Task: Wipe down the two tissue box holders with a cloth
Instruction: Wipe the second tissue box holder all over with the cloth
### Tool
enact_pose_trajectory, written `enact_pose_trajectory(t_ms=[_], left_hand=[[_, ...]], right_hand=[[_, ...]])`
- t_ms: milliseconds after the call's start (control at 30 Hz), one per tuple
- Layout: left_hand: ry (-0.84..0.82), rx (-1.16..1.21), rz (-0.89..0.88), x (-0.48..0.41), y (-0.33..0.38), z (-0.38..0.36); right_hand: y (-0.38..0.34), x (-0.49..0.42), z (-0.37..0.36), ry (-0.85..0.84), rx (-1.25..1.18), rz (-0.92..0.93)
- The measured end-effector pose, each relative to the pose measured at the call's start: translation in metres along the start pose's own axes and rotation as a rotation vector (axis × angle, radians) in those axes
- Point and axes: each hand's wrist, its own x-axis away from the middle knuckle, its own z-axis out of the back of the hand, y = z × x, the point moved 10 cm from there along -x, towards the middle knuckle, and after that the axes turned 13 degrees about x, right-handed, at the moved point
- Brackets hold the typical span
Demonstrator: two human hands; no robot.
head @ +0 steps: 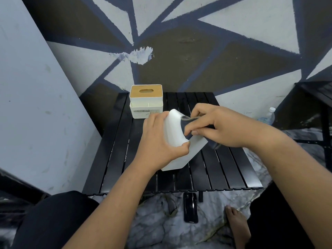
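A white tissue box holder (175, 133) is tilted over the middle of the black slatted table (116, 150), its lower corner pointing toward the table's near edge; whether that corner touches the slats cannot be told. The left hand (158, 141) grips the holder from its left side, thumb pressed on the white face and the other fingers hidden behind it; the right hand (221, 126) pinches a dark blue cloth (186, 125) with a grey hem against the holder's upper right side, fingers (194, 132) clenched on the fabric, and a fold of the cloth hangs out below the palm.

The second tissue box holder (146, 101) stands upright at the table's far edge, left of centre, apart from both hands; it is white with a wooden lid that has an oval slot, a shallow tray section on its front, and a label on the lower face.

The table stands against a wall painted in grey, brown and dark blue triangles; a plastic water bottle (270, 115) stands on the floor past the table's right edge. Below the near edge a black phone (190, 207) lies on the marbled floor; a bare foot (237, 223) rests to its right; dark-clothed knees frame the bottom corners.
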Motion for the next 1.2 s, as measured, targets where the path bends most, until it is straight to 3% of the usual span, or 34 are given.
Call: enact_pose_trajectory(t_ms=[167, 267, 367, 533, 767, 933, 1100, 1200], left_hand=[[0.009, 0.014, 0.013, 0.000, -0.006, 0.001], [0.004, 0.026, 0.022, 0.001, -0.007, 0.002], [0.002, 0.097, 0.052, 0.005, -0.014, 0.004], [-0.016, 0.211, 0.116, 0.014, -0.028, 0.002], [-0.007, 0.206, 0.126, 0.022, -0.041, 0.001], [0.003, 0.202, 0.134, 0.025, -0.042, 0.002], [0.048, 0.193, 0.106, 0.027, -0.040, 0.008], [0.090, 0.168, 0.067, 0.023, -0.034, 0.016]], right_hand=[[0.023, 0.015, 0.009, 0.010, -0.017, -0.059], [0.054, 0.016, 0.006, 0.092, -0.061, -0.170], [0.077, 0.013, -0.007, 0.214, -0.252, -0.296], [0.080, -0.003, -0.024, 0.404, -0.386, -0.445], [0.050, -0.013, -0.031, 0.370, -0.296, -0.306], [0.080, -0.004, -0.025, 0.462, -0.233, -0.517], [0.031, -0.007, -0.036, 0.351, -0.364, -0.267], [0.028, -0.003, -0.024, 0.355, -0.419, -0.228]])
